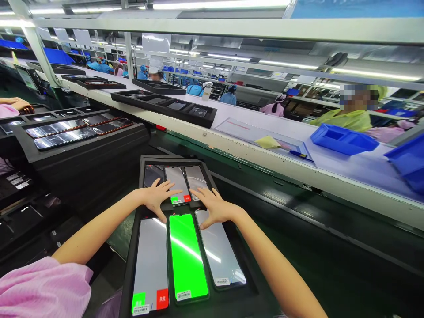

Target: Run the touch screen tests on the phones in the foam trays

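1. Two bare hands reach over a black tray (127, 282) that holds six phones in two rows of three. Both hands are spread, fingers apart, clamped on nothing.
2. The left hand (159, 197) lies over the lower part of the far-left phone (152, 171), its fingertips reaching across the far-middle phone (176, 176). Its thumb points down to the top edge of the near-left phone (150, 251).
3. The right hand (215, 206) spans the far-right phone (195, 174) and the near-right phone (223, 256). Its thumb overlaps the upper left corner of the near-right phone. Whether either hand touches glass, I cannot tell.
4. The near-middle phone (187, 260) glows solid green. It lies between the two thumbs and below them in view, its screen uncovered.
5. The near-left phone shows a pale screen with a green box and a red box along its bottom; the far-middle phone shows the same pair. The near-right phone is pale and reflects ceiling light.
6. To the left, more phones lie in another black tray (23, 143).
7. Beyond runs a white bench (247, 112) with a long tray (162, 106), a yellow cloth (267, 141) and a blue bin (342, 139). A person in yellow (351, 119) is on its far side.
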Motion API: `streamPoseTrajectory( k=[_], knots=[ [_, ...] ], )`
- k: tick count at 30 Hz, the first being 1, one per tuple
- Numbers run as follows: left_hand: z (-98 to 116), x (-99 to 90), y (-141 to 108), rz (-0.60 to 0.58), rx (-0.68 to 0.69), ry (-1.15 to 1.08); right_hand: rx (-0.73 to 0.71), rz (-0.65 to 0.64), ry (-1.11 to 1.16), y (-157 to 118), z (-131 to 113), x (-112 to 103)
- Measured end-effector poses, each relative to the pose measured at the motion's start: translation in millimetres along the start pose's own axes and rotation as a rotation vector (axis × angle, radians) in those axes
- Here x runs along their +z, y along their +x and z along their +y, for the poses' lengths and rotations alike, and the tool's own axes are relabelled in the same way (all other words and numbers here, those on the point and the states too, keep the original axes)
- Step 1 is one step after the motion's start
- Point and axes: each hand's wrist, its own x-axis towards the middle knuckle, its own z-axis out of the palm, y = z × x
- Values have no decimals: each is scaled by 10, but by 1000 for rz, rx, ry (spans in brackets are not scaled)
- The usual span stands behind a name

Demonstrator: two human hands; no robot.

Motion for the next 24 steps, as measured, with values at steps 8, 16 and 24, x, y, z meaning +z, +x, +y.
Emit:
streamPoseTrajectory(
  k=[8,16,24],
  knots=[
    [20,43,-82,43,-37,42,0,93,-15,-12,-5,28],
    [155,59,-273,237,-121,30,3,173,12,-75,45,-29],
    [810,725,-707,476,128,50,-73,510,-64,-590,-133,379]
  ],
)
